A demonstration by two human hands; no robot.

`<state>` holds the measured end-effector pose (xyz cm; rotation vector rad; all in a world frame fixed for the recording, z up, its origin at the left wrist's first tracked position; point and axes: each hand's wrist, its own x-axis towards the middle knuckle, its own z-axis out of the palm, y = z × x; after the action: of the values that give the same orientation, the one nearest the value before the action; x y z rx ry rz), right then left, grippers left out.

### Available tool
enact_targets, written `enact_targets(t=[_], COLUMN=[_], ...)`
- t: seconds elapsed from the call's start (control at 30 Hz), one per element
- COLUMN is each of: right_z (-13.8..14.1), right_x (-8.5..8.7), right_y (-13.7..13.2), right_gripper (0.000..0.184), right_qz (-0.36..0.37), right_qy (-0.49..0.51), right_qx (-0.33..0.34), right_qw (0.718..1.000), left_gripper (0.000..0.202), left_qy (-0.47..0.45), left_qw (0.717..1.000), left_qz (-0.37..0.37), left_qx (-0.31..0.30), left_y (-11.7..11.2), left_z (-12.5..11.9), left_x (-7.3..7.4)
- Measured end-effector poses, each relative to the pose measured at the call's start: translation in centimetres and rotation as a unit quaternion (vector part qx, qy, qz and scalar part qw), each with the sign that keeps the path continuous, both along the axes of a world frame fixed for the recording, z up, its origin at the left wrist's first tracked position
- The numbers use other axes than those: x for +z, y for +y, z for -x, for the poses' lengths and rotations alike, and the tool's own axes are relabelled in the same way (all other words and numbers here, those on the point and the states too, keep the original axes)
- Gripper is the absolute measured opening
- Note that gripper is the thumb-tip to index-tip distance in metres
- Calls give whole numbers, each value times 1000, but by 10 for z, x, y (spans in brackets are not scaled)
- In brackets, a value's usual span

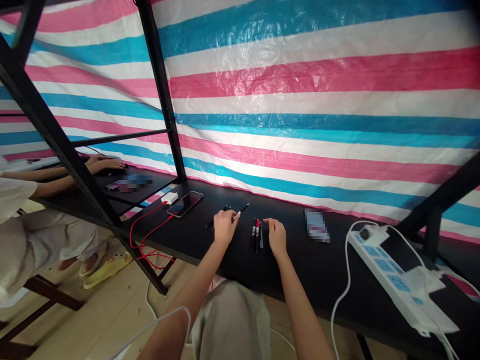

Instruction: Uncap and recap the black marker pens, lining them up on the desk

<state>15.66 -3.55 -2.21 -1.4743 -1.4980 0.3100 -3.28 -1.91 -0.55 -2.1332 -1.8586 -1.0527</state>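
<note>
- Left hand (224,228): grasping pen (243,209).
- Right hand (277,239): released; pen row (257,233) at its 9 o'clock, left hand's 3 o'clock.
- Black desk (242,262); striped sheeting (318,110) at 12 o'clock.

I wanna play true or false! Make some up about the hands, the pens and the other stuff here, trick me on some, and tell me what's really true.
1. The left hand is holding a pen. True.
2. The right hand is on the power strip. False: it is beside the pens.
3. A red cable goes to the phone. True.
4. The sheet at the back is plain white. False: it has pink, blue and white stripes.
5. The power strip is to the left of the phone. False: it is to the right.
6. Some pens lie between the two hands. True.
</note>
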Motion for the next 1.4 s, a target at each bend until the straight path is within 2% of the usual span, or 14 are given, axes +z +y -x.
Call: enact_targets(t=[0.1,0.33,0.53,0.83,1.2,1.3,1.4], right_z=[0,1,2,4,5,5,6], right_x=[-2,0,-1,4,13,14,15], right_y=[1,-1,-2,-6,-15,-16,-17], right_gripper=[43,43,40,38,39,38,35], right_qz=[4,28,35,8,21,34,54], right_qy=[-4,-17,-19,-38,-40,-66,-97], right_qx=[9,23,35,39,20,-14,-78], right_qw=[1000,999,999,999,999,997,991], left_gripper=[20,19,22,20,15,18,16], left_qy=[33,102,90,94,78,66,43], left_qw=[998,989,982,973,971,980,993], left_qz=[14,34,49,44,20,3,-13], left_qx=[54,99,161,204,224,190,111], left_y=[4,9,7,7,6,5,4], left_z=[4,5,9,12,10,8,4], left_x=[-6,-11,-9,-11,-7,-3,1])
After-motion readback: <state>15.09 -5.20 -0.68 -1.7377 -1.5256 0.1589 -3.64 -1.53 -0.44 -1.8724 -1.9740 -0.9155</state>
